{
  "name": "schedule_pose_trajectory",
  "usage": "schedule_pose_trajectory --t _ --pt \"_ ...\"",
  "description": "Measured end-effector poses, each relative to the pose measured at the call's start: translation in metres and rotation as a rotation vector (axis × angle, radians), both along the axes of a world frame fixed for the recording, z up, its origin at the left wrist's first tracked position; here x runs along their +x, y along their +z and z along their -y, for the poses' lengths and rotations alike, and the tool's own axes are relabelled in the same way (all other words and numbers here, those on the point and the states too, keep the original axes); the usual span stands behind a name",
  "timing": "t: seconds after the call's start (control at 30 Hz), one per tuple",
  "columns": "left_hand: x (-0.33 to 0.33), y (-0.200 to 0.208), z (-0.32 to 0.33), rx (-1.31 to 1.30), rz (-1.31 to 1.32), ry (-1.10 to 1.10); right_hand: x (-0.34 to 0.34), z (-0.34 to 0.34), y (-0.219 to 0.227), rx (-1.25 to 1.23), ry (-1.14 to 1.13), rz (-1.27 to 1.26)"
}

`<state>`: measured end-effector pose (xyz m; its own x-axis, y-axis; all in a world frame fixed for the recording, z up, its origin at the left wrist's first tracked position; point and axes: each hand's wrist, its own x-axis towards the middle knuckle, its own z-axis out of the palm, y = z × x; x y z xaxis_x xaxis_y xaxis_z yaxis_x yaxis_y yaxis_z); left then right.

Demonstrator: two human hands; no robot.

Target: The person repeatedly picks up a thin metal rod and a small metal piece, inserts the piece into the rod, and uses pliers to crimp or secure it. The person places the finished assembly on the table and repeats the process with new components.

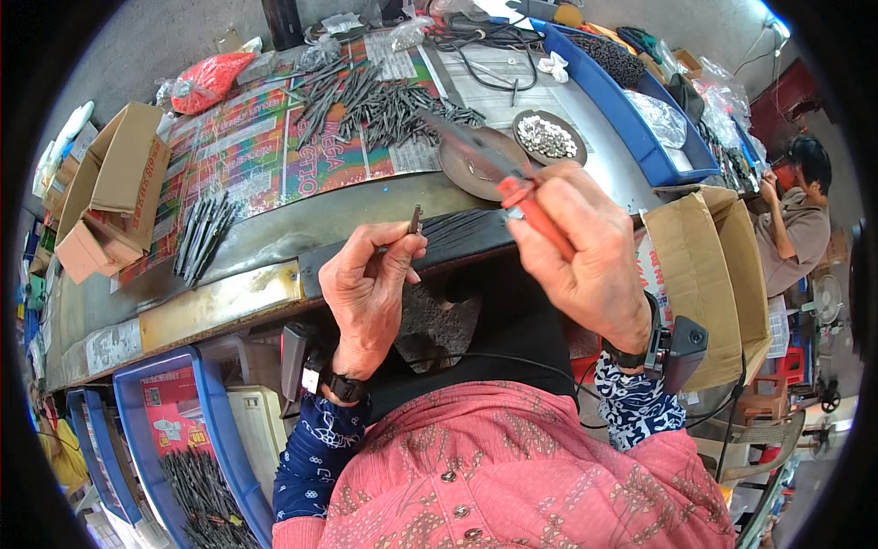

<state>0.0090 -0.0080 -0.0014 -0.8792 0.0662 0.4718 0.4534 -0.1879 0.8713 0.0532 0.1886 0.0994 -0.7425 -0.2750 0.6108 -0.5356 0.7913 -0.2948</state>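
My left hand [366, 293] is raised just in front of the bench edge, thumb and fingers pinching a small, thin dark piece [416, 218] that points upward. Wrapped in my right hand [590, 252] is a red-handled tool [540, 220] with a long dark tip, smeared by motion; its exact kind cannot be made out. That tip reaches over a round brown dish [466, 169]. Beside it stands a smaller dish holding small white and silvery parts [547, 135]. Behind the hands, a loose heap of slim black pieces [366, 105] covers the printed sheet.
A neat bundle of black pieces [203, 238] lies at left, near an open carton [114, 192]. A long blue bin [631, 114] stands at back right, another carton [709, 284] below it. Lower left is a blue crate [206, 403] of black pieces. A person [796, 220] sits far right.
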Motion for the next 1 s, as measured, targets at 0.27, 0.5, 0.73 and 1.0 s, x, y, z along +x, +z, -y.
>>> schedule_pose_trajectory --t 0.27,0.5,0.73,1.0 --pt "0.012 0.010 0.011 0.023 0.151 -0.040 -0.006 -0.056 -0.034 -0.135 -0.431 0.010" --pt "0.020 0.013 0.014 0.171 0.285 -0.104 -0.027 -0.120 -0.080 -0.039 -0.805 0.003" --pt "0.028 0.017 0.016 0.203 0.430 -0.156 -0.044 -0.152 -0.102 0.173 -1.014 0.062" --pt "0.028 0.015 0.026 -0.184 0.201 0.098 -0.058 -0.158 -0.108 0.272 -1.058 0.057"
